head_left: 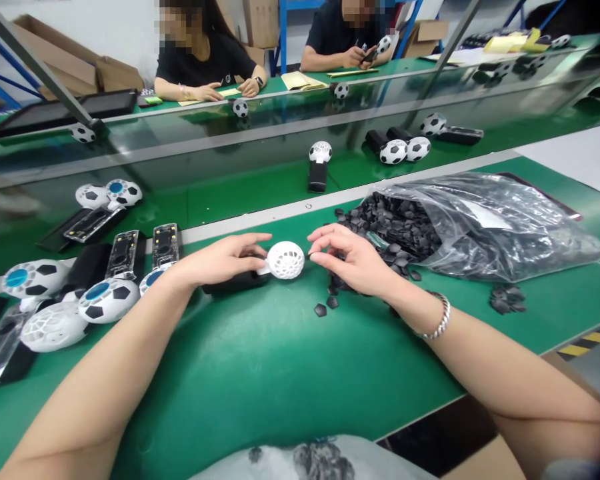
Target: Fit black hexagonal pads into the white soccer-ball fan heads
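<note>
My left hand [227,259] is closed around a handheld fan with a black handle [240,282] and a round white slotted head [286,260]. The fan lies low over the green table, its head pointing right. Just right of that head, my right hand [350,257] pinches a small dark piece [309,256] between thumb and forefinger; it looks like one of the black pentagons. Loose black pentagon pieces [321,310] lie below and beside my right hand. More of them form a pile [393,223] at the mouth of a clear plastic bag [500,230].
Several football-patterned fans [109,300], some with exposed circuit boards, crowd the left side. Beyond a metal edge [260,219], a green conveyor [220,187] carries more fans [319,167]. A small black pile [507,298] sits at right. Two people [205,60] work across the line.
</note>
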Action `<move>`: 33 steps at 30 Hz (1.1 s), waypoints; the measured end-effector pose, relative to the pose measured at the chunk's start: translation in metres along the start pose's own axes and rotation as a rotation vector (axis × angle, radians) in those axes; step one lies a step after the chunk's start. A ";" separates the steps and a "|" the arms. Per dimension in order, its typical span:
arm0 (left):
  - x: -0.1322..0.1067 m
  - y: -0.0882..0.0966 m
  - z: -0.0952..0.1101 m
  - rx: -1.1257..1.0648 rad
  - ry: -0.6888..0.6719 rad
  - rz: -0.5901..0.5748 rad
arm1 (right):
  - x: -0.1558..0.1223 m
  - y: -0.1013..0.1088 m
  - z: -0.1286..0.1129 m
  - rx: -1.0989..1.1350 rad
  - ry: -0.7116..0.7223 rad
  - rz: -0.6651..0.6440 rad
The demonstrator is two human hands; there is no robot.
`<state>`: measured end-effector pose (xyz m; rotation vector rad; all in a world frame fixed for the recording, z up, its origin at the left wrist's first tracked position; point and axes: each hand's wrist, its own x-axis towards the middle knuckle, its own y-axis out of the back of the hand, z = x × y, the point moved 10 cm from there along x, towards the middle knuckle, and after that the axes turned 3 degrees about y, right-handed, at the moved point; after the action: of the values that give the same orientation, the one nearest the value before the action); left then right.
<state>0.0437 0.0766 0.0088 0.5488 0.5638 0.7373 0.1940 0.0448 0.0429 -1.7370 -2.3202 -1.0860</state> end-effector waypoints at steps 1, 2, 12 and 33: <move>0.002 0.008 0.000 0.042 -0.017 0.065 | 0.000 -0.001 0.001 0.003 -0.001 0.000; 0.002 0.016 0.001 0.118 -0.035 0.162 | 0.000 -0.001 0.002 0.005 -0.001 0.001; -0.004 -0.016 0.026 0.593 -0.089 0.255 | -0.001 -0.007 0.001 0.026 -0.010 0.008; -0.010 -0.012 0.021 0.338 -0.049 0.378 | -0.004 -0.030 0.004 0.048 -0.029 0.037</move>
<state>0.0565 0.0566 0.0193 1.0032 0.5485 0.9897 0.1710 0.0403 0.0236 -1.7824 -2.3013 -0.9973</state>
